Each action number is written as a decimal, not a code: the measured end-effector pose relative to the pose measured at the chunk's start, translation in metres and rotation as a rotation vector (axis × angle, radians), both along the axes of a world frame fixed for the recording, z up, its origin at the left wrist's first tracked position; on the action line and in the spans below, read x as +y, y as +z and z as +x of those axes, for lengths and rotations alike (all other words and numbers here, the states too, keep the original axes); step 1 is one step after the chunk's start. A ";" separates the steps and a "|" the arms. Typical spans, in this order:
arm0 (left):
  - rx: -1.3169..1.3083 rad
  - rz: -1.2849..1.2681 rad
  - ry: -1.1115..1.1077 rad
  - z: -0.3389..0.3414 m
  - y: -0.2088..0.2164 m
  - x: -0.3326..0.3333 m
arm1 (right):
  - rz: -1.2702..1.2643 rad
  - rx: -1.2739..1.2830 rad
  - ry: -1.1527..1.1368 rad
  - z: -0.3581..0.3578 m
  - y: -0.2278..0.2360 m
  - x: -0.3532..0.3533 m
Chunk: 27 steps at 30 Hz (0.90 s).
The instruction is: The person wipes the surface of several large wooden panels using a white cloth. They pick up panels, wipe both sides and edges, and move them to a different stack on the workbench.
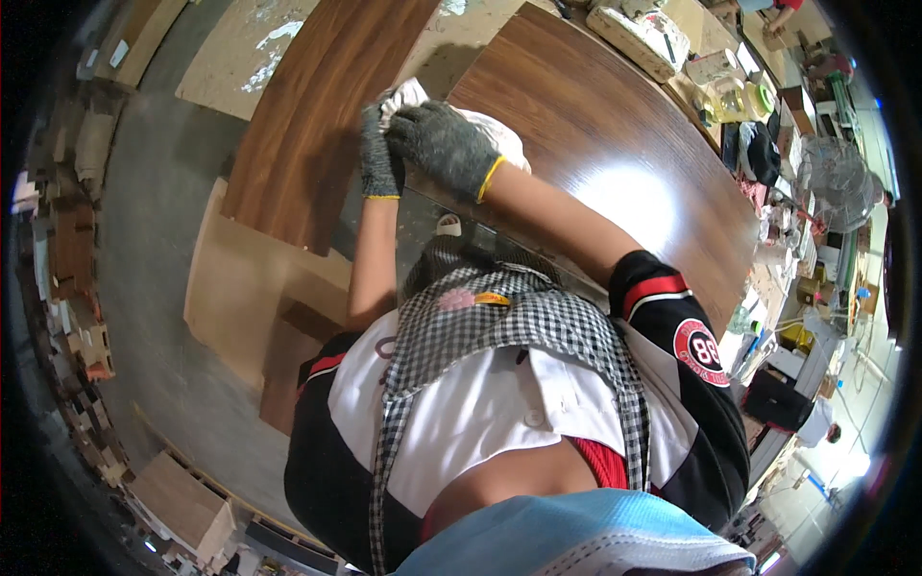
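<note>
My left hand (378, 154), in a grey knit glove with a yellow cuff, grips a bunched white cloth (408, 93). My right hand (442, 139), gloved alike, is closed over the cloth beside it, the fingers curled toward my left hand. White material (504, 137) also shows behind my right wrist; whether it is the same cloth I cannot tell. Both hands are between two dark brown wood-grain boards: a long narrow board (298, 125) on the left and a wide, glossy board (595, 115) on the right. The fingertips are partly hidden in the folds.
Bare tan boards (254, 278) lie beneath the narrow board's near end. Along the right stand a paint-smeared white block (639, 40), a yellowish clear container (730, 101) and a fan (834, 182). A cardboard box (180, 504) sits at the lower left. Other people are far off at the right.
</note>
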State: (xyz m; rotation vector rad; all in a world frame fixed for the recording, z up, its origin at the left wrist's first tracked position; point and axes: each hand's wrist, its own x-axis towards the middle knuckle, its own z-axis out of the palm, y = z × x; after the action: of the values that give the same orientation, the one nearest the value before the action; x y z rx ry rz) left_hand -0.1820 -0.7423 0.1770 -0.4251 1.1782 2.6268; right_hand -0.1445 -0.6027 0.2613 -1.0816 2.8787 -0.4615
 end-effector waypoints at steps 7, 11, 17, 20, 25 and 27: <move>0.584 -0.731 -0.022 0.038 0.010 0.040 | 0.079 0.228 -0.526 0.081 0.006 0.140; 0.625 -0.798 0.002 0.040 0.010 0.053 | 0.281 0.225 -0.646 0.098 -0.004 0.140; 0.216 -1.089 0.000 0.058 0.004 0.078 | 0.021 0.268 -0.234 -0.023 0.007 0.068; 0.315 -1.080 0.033 0.054 -0.004 0.070 | -0.125 0.339 -0.150 -0.038 -0.002 0.067; 0.742 -1.053 -0.023 0.056 0.022 0.060 | -0.179 0.277 -0.561 0.071 0.015 0.154; 0.748 -1.352 -0.131 0.054 0.040 0.050 | -0.312 0.319 -0.742 0.079 0.024 0.213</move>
State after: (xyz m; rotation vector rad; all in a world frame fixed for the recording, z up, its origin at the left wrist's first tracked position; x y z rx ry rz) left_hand -0.1282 -0.6921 0.2173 0.5072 2.9396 1.4563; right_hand -0.0652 -0.3897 0.2849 -0.0304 3.5155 -0.8420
